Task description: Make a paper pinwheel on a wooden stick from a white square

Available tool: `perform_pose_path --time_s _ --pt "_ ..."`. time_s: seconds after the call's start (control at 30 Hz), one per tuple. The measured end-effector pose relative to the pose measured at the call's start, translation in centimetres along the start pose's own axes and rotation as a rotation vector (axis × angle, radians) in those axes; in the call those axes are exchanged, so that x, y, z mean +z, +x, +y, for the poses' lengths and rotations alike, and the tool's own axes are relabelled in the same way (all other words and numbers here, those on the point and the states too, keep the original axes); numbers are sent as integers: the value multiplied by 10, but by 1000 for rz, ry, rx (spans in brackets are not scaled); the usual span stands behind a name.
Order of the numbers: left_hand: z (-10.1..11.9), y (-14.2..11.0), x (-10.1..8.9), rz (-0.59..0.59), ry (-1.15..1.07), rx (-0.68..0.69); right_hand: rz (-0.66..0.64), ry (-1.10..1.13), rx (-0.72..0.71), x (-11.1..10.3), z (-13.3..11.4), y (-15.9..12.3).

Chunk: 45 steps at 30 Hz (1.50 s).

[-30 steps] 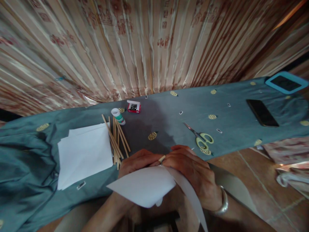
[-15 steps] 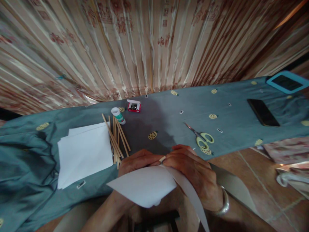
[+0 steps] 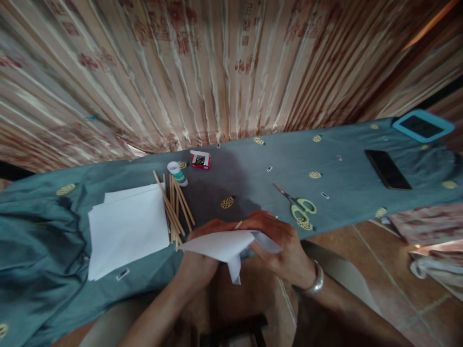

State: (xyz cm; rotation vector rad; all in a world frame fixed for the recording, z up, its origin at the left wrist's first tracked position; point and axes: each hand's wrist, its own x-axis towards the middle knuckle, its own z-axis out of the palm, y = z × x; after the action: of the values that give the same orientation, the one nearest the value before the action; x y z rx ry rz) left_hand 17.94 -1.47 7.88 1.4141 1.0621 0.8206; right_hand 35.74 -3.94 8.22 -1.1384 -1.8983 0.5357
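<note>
My left hand (image 3: 199, 266) and my right hand (image 3: 285, 255) meet at the table's near edge, fingers closed on a folded sheet of white paper (image 3: 217, 245). Between them, the tip of a thin wooden stick (image 3: 238, 225) pokes out above the paper; the rest of it is hidden. One paper flap hangs down below, and another curls against my right hand. Just left of my left hand lies a loose bundle of wooden sticks (image 3: 177, 205). Scissors with yellow-green handles (image 3: 297, 205) rest beyond my right hand, blades pointing away.
White sheets (image 3: 128, 231) are stacked at left on the teal cloth (image 3: 246, 178). A glue stick (image 3: 177, 173) and an open red box of small metal pieces (image 3: 200, 160) stand behind the sticks. A phone (image 3: 388, 169) and a blue-framed tablet (image 3: 423, 125) lie at right.
The paper has swung up and narrowed, its long right flap now drawn in by my right hand. Both hands have shifted slightly away from me, the right one also leftward.
</note>
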Motion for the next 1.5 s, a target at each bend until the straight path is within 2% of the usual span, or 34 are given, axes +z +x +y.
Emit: perform_pose_path --time_s 0.1,0.2,0.3,0.47,0.67,0.83,0.97,1.5 --pt "-7 4 4 40 -36 -44 -16 40 209 5 7 1" --pt "-14 8 7 7 -40 -120 -35 91 382 12 17 0" --pt "-24 13 7 7 -23 -127 -21 147 461 20 28 0" --pt "-36 16 5 18 -30 -107 -11 216 479 25 38 1" --pt "-33 17 5 30 18 -142 7 239 482 29 41 -1" --pt "-34 18 7 21 -111 -160 -14 284 476 29 42 -1" --pt "-34 18 8 28 -130 -190 -26 309 487 27 41 -1" --pt "-37 17 7 22 -133 -159 -24 316 486 23 38 1"
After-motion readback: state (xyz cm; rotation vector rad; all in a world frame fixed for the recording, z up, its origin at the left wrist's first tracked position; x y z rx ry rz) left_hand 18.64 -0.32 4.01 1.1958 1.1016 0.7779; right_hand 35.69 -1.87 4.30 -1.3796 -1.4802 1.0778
